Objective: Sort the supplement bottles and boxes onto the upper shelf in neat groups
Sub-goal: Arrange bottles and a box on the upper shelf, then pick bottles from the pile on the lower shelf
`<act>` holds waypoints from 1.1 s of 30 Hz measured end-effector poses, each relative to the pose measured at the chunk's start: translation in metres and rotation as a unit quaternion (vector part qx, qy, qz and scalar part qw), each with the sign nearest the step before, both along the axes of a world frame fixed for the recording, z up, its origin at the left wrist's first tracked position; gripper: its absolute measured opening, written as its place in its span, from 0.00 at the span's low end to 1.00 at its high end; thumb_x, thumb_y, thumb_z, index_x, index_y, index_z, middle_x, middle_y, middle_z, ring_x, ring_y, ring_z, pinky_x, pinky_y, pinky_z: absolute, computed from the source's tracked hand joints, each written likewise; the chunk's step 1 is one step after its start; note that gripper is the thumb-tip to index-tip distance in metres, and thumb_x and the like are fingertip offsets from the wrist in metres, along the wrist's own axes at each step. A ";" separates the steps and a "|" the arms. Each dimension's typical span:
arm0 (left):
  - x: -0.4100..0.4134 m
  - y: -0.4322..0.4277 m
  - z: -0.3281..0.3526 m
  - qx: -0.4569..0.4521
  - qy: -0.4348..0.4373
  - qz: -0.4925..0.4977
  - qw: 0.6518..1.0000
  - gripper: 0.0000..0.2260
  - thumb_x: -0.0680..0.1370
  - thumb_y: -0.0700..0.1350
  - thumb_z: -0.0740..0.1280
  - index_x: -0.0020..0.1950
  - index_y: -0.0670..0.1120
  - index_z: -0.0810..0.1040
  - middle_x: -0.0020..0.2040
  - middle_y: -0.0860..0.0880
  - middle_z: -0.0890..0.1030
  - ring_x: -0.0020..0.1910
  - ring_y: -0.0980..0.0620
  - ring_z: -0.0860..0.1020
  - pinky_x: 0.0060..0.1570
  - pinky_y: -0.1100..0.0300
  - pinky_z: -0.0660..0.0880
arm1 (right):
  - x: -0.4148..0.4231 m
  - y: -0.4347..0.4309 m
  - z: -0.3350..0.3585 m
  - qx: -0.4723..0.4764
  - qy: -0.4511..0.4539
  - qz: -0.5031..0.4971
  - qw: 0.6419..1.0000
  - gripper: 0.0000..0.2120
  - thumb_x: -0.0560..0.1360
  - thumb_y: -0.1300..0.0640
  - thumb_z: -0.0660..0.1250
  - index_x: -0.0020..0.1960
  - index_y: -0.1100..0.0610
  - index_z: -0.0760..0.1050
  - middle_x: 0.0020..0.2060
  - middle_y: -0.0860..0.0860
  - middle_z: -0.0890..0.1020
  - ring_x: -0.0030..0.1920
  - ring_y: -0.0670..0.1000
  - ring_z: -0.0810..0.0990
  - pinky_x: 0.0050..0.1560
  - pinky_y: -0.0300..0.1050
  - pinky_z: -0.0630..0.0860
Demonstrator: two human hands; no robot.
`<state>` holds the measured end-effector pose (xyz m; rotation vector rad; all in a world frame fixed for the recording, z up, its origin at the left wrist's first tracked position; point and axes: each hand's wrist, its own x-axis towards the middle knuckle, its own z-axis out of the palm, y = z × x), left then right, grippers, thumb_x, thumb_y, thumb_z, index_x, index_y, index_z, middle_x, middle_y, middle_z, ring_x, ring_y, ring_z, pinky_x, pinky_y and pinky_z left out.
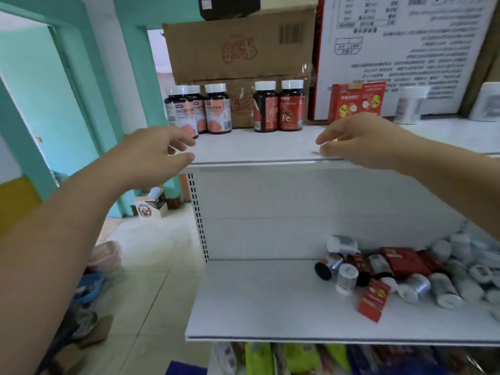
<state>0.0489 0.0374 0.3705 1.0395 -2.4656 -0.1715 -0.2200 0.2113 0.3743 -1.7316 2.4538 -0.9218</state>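
Room setting. A white wall (105,36) carries a teal door frame (81,63) at left and a second teal frame (140,77) beside the shelving, with a yellow panel (16,201) low down. The pale tiled floor (151,266) is evenly lit and bears a small open box (150,207). White shelving: upper shelf (257,147), back panel (311,207), perforated upright (198,217), lower shelf (257,301). Behind the upper shelf are stacked brown cartons (238,47) and a white printed carton (405,50).

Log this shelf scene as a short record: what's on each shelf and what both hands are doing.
Upper shelf: pink-label bottles grouped left, two red-label bottles middle, red box upright right of them
Lower shelf: unsorted pile of bottles and red boxes, right side
Left hand: open, empty, near the pink-label bottles
Right hand: open, empty, over the upper shelf's front edge
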 end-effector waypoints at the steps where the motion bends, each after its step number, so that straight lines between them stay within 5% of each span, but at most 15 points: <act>1: 0.001 0.010 -0.004 -0.008 0.018 -0.007 1.000 0.14 0.79 0.50 0.65 0.65 0.53 0.76 0.61 0.52 0.78 0.59 0.52 0.76 0.58 0.54 0.71 | 0.002 0.014 -0.003 -0.010 0.003 -0.014 1.000 0.09 0.76 0.51 0.67 0.56 0.48 0.80 0.46 0.41 0.78 0.50 0.45 0.77 0.48 0.41 0.70; 6: 0.001 0.057 -0.035 -0.062 0.087 -0.043 0.993 0.15 0.79 0.48 0.64 0.65 0.51 0.76 0.62 0.53 0.76 0.55 0.55 0.73 0.53 0.59 0.65 | 0.014 0.076 -0.034 -0.029 0.040 -0.070 0.996 0.12 0.75 0.48 0.65 0.58 0.45 0.78 0.60 0.48 0.78 0.52 0.51 0.79 0.48 0.45 0.72; 10: -0.007 0.073 -0.081 -0.053 0.086 -0.062 0.993 0.14 0.78 0.47 0.65 0.64 0.50 0.77 0.61 0.52 0.78 0.58 0.52 0.74 0.54 0.61 0.65 | 0.018 0.111 -0.075 -0.017 0.034 -0.088 0.995 0.15 0.75 0.47 0.64 0.60 0.46 0.76 0.60 0.47 0.79 0.49 0.48 0.79 0.48 0.43 0.70; 14: -0.030 0.072 -0.140 0.014 0.075 -0.069 0.995 0.13 0.78 0.46 0.65 0.63 0.50 0.77 0.60 0.52 0.79 0.56 0.52 0.76 0.53 0.59 0.68 | 0.008 0.126 -0.132 -0.006 0.006 -0.121 0.993 0.15 0.75 0.49 0.66 0.61 0.49 0.78 0.59 0.46 0.78 0.61 0.48 0.75 0.55 0.39 0.65; 23: -0.139 0.060 -0.276 0.212 0.088 -0.062 0.971 0.11 0.78 0.46 0.66 0.60 0.49 0.79 0.54 0.53 0.80 0.53 0.53 0.78 0.52 0.61 0.69 | -0.061 0.109 -0.274 -0.013 -0.155 -0.221 0.963 0.14 0.75 0.53 0.67 0.60 0.52 0.78 0.55 0.45 0.79 0.52 0.43 0.74 0.50 0.38 0.66; 26: -0.184 0.050 -0.318 0.273 0.084 -0.057 0.957 0.10 0.78 0.46 0.67 0.59 0.49 0.79 0.53 0.53 0.80 0.52 0.52 0.79 0.52 0.63 0.69 | -0.094 0.093 -0.322 0.015 -0.206 -0.222 0.953 0.17 0.73 0.51 0.67 0.61 0.49 0.77 0.57 0.48 0.79 0.56 0.47 0.77 0.52 0.40 0.70; 33: -0.288 0.022 -0.394 0.356 0.060 -0.026 0.932 0.20 0.78 0.47 0.67 0.70 0.47 0.71 0.65 0.48 0.75 0.62 0.49 0.75 0.54 0.63 0.67 | -0.167 0.023 -0.373 0.071 -0.201 -0.154 0.965 0.20 0.70 0.50 0.70 0.61 0.50 0.72 0.51 0.47 0.77 0.52 0.49 0.76 0.45 0.39 0.70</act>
